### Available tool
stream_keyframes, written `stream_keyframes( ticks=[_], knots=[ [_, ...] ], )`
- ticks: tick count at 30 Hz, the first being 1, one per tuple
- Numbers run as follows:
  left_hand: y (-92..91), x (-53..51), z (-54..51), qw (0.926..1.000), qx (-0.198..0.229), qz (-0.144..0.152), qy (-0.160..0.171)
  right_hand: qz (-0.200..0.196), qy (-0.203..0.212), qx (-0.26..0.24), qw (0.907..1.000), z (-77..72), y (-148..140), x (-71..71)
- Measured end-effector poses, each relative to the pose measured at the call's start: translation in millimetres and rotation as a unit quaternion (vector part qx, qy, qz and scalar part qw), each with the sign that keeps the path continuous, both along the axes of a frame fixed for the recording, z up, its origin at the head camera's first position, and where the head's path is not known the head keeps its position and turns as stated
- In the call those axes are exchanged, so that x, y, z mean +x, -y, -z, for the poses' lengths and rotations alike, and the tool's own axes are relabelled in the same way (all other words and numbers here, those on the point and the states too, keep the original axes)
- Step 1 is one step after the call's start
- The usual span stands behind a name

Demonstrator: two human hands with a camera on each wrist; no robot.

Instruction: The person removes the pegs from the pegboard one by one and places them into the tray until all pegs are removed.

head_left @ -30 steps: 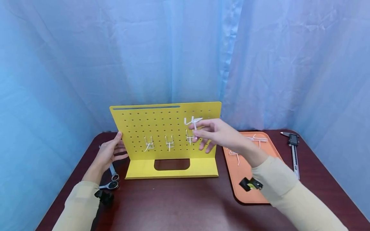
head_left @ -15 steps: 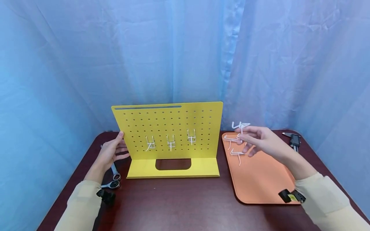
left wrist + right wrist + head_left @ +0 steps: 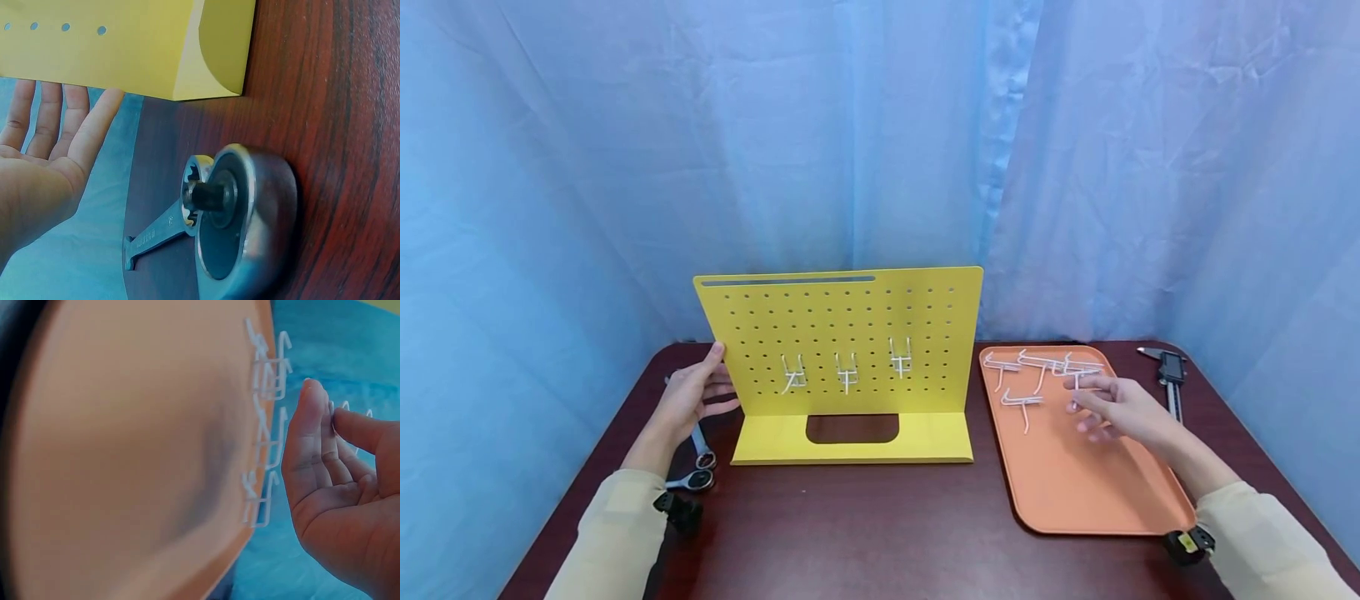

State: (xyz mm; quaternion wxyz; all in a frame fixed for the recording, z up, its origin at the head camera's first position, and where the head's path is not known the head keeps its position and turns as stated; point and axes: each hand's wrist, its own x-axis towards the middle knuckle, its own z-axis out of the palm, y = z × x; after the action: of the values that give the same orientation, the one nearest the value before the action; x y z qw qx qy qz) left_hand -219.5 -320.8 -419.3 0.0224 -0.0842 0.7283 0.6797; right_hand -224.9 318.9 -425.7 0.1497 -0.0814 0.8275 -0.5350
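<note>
A yellow pegboard stands on the table, with white wire hooks hung in a row on its front. My left hand holds its left edge, thumb at the front. In the left wrist view, the left fingers reach behind that edge. Over the back of the orange tray, my right hand pinches another white hook between thumb and fingers. Several similar hooks lie in the tray. The right wrist view shows the held hook mostly hidden by the right hand.
Beside my left forearm lie a ratchet handle and a wrench. A digital caliper rests on the dark table right of the tray. Blue curtains enclose the table's back and sides.
From in front of the pegboard, my right hand has moved right and down to the tray, with the hook still held. My left hand has stayed on the board's edge.
</note>
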Motion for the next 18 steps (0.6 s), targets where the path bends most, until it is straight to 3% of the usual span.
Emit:
stream_keyframes(
  ticks=[4,9,18],
  knots=[
    [-1.2,0.8,0.1,1.0,-0.005,-0.003,0.001,0.013,0.033,-0.019,0.9992,14.8,-6,-2.2],
    [-1.3,1.0,1.0,1.0,-0.008,-0.003,0.004,-0.002,0.073,-0.031,0.9968,29.7,-7,-6.3],
    [-0.4,0.3,0.4,1.0,0.0,-0.001,-0.003,0.0,0.1,0.0,0.995,36.3,1,-12.3]
  ],
)
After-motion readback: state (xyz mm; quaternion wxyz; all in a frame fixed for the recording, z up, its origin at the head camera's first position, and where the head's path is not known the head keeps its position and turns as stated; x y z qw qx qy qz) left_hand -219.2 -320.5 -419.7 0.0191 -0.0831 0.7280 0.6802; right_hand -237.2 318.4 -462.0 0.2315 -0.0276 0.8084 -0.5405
